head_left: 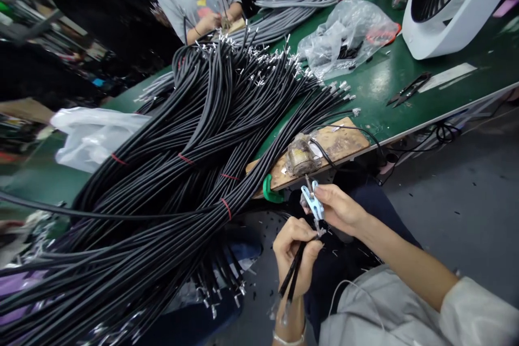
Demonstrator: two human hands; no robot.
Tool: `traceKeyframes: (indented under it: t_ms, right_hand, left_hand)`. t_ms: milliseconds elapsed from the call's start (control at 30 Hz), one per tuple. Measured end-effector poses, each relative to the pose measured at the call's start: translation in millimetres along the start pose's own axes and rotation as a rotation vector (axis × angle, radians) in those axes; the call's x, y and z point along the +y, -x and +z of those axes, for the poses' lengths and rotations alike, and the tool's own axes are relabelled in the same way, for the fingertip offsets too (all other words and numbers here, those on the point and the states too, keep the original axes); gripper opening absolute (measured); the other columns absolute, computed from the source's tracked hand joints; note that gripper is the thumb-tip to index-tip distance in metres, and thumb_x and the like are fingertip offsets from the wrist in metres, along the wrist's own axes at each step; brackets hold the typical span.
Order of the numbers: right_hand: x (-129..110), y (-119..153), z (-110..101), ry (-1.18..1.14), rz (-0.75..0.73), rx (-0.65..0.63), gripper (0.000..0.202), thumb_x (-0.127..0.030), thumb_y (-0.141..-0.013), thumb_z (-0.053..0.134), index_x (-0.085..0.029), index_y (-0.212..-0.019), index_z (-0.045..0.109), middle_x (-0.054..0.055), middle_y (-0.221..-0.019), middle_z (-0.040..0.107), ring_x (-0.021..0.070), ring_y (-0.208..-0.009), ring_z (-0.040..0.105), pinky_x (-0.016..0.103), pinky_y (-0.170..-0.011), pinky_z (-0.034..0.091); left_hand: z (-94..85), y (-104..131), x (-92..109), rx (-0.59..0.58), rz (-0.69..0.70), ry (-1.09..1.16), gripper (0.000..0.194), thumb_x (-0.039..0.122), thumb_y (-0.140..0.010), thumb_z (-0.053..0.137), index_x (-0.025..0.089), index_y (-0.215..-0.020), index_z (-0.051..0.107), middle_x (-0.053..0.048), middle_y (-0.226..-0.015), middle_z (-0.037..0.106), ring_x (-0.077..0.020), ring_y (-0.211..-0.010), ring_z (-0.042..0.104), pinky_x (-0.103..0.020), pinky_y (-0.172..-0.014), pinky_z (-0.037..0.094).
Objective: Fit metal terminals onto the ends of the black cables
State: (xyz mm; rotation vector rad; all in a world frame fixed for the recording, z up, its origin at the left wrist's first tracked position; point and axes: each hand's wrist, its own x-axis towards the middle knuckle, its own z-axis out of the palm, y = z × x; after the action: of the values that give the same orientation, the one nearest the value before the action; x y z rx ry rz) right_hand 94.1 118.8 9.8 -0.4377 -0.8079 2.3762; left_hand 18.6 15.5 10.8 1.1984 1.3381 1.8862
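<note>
My left hand [295, 248] is closed around black cables [297, 267], with their stripped, silvery wire ends [321, 232] poking out past the fingertips. Just above, my right hand [340, 206] pinches a light-blue clothespin [312, 201]. The clothespin sits at the end of a thin metal shaft that comes out of a small, tape-wrapped motor [300, 154]. Its lower tip reaches close to the bare wire ends; whether they touch, I cannot tell. The motor rests on a worn wooden board [346, 138] at the table edge.
Bundles of black cables [194, 140], tied with red bands, cover the left of the green table [377, 86]. A green clamp [272, 190] grips the board. Thread snips [409, 90], a plastic bag [348, 38] and a white fan [458, 5] lie right. Another person [194, 0] works opposite.
</note>
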Motion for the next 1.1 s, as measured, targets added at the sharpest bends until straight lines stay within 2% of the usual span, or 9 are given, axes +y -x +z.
traceKeyframes:
  t_ms: [200,300,467,633,700,800,867,1000,1100]
  right_hand:
    - [7,-2,-8,-0.100,0.033,-0.083,0.041,-0.051,-0.072,0.077,-0.011,-0.071,0.071,0.003,-0.061,0.063,0.0094,-0.053,0.055,0.019,-0.051,0.043]
    - [8,-3,-14,-0.083,0.052,-0.145,0.045,-0.055,-0.077,0.070,-0.010,-0.076,0.071,0.007,-0.069,0.066,0.0124,-0.061,0.058,0.023,-0.058,0.045]
    - [10,5,-40,-0.008,0.024,-0.011,0.050,-0.062,-0.082,0.060,-0.013,-0.081,0.070,0.007,-0.072,0.065,0.0132,-0.063,0.054,0.025,-0.058,0.041]
    - [-3,42,-57,0.498,-0.368,0.285,0.030,-0.039,-0.089,0.062,-0.017,-0.069,0.064,0.001,-0.064,0.056,0.0130,-0.059,0.048,0.027,-0.055,0.035]
    - [-9,60,-48,0.788,-0.570,0.194,0.021,-0.031,-0.087,0.065,-0.018,-0.070,0.064,0.001,-0.063,0.055,0.0144,-0.061,0.047,0.030,-0.058,0.036]
    - [-11,76,-25,1.128,-0.725,-0.136,0.013,-0.026,-0.084,0.069,-0.017,-0.093,0.067,0.006,-0.078,0.066,0.0192,-0.074,0.052,0.037,-0.070,0.041]
    - [-9,79,-13,1.168,-0.778,-0.153,0.011,-0.019,-0.086,0.065,-0.015,-0.096,0.065,0.008,-0.081,0.066,0.0185,-0.074,0.051,0.037,-0.068,0.042]
    - [-3,75,-7,1.053,-0.794,0.026,0.009,-0.006,-0.083,0.061,-0.015,-0.085,0.062,0.004,-0.071,0.059,0.0157,-0.068,0.048,0.032,-0.062,0.041]
    - [6,71,-11,1.133,-0.932,0.114,0.013,-0.003,-0.080,0.057,-0.016,-0.077,0.059,0.003,-0.066,0.054,0.0155,-0.063,0.044,0.033,-0.059,0.039]
  left_hand:
    - [2.3,-3,-8,0.028,-0.068,-0.079,0.023,0.032,-0.080,0.071,0.017,-0.068,0.059,0.002,-0.066,0.049,-0.0116,-0.062,0.048,-0.025,-0.059,0.036]
    - [-1.8,-3,-7,-0.035,-0.132,-0.095,0.023,0.029,-0.081,0.069,0.017,-0.066,0.058,0.001,-0.066,0.049,-0.0123,-0.064,0.048,-0.025,-0.060,0.036]
    - [-9.8,1,-2,-0.109,-0.133,-0.050,0.014,0.021,-0.081,0.069,0.016,-0.069,0.061,0.002,-0.066,0.050,-0.0104,-0.059,0.047,-0.024,-0.058,0.037]
    - [-15.0,4,1,-0.225,-0.161,-0.077,0.008,0.020,-0.080,0.069,0.016,-0.072,0.067,-0.002,-0.065,0.059,-0.0124,-0.060,0.054,-0.024,-0.056,0.041]
    - [-15.1,4,1,-0.297,-0.259,-0.148,0.007,0.019,-0.080,0.068,0.015,-0.074,0.070,-0.005,-0.069,0.063,-0.0132,-0.061,0.057,-0.022,-0.055,0.043]
    - [-12.9,4,1,-0.371,-0.352,-0.252,0.002,0.013,-0.077,0.069,0.014,-0.075,0.070,-0.005,-0.071,0.065,-0.0133,-0.061,0.059,-0.021,-0.055,0.044]
    - [-11.4,7,3,-0.339,-0.289,-0.266,0.005,0.010,-0.074,0.071,0.015,-0.074,0.070,-0.004,-0.069,0.064,-0.0133,-0.063,0.058,-0.022,-0.057,0.044]
    - [-8.5,20,9,-0.192,-0.132,-0.257,0.013,0.014,-0.077,0.070,0.019,-0.090,0.071,-0.003,-0.077,0.064,-0.0134,-0.069,0.056,-0.022,-0.059,0.043]
    - [-2.9,27,13,-0.117,-0.114,-0.320,0.011,0.014,-0.079,0.068,0.020,-0.088,0.071,0.000,-0.070,0.059,-0.0108,-0.062,0.051,-0.020,-0.055,0.039]
